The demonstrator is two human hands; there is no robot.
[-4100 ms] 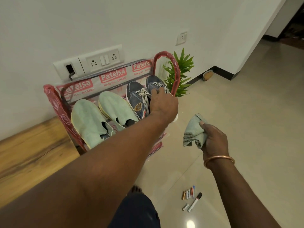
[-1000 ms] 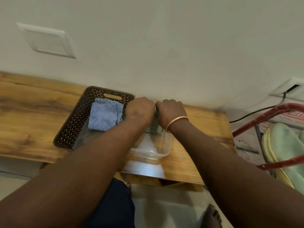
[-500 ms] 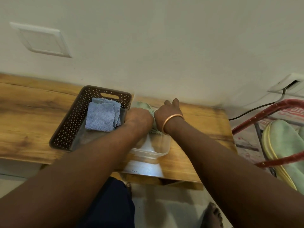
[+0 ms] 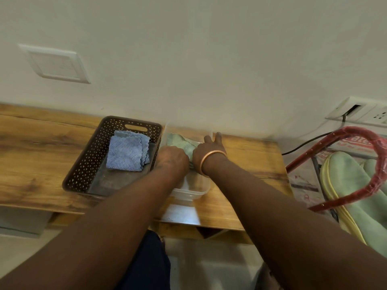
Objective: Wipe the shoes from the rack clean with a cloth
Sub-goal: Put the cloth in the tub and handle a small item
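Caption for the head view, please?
Left hand and right hand on a green cloth in a clear tub on the bench, beside a basket holding a blue cloth.

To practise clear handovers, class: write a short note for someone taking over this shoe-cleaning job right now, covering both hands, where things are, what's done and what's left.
Left hand grips the green cloth in the clear tub on the wooden bench; right hand rests on it, fingers straight.
Blue cloths lie in the brown basket. Green shoes sit on the red rack.
Done: cloth at the tub. Left: wipe the shoes.
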